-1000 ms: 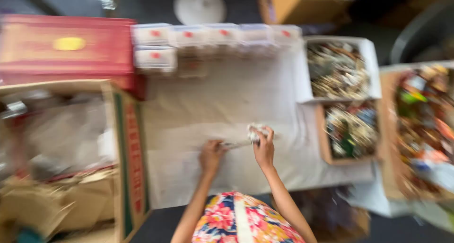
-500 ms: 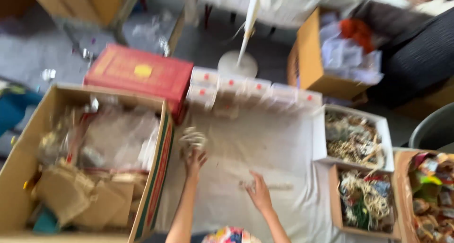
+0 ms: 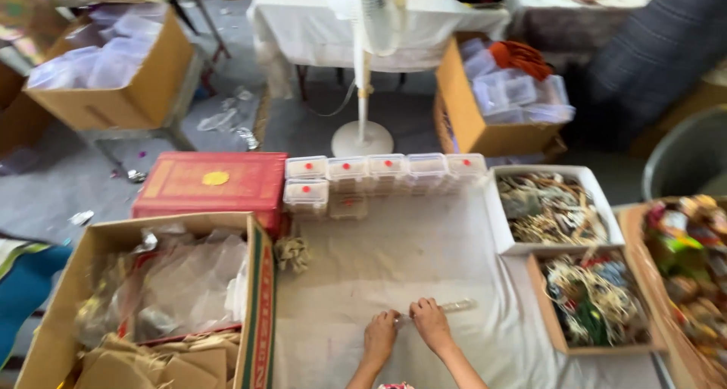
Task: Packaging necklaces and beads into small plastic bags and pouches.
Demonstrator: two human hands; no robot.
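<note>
My left hand [image 3: 380,335] and my right hand [image 3: 430,322] rest close together on a pale cloth [image 3: 394,260] spread on the floor. Between them lies a thin clear plastic piece [image 3: 454,307], and the fingers of both hands pinch its near end. A small tan bundle of threads [image 3: 291,253] lies on the cloth to the left, apart from both hands. Behind it stands a row of small clear lidded boxes [image 3: 379,171] with red dots on top.
A large cardboard box [image 3: 151,298] of plastic bags stands left, a red flat box [image 3: 208,183] behind it. Right are a white box [image 3: 549,207] and a cardboard tray [image 3: 594,298] of threads and ornaments. A standing fan [image 3: 363,71] and more cartons sit beyond.
My left hand has come back from the tan bundle at the left and now meets the right hand at the clear piece. The bundle stays on the cloth. The view has tilted up.
</note>
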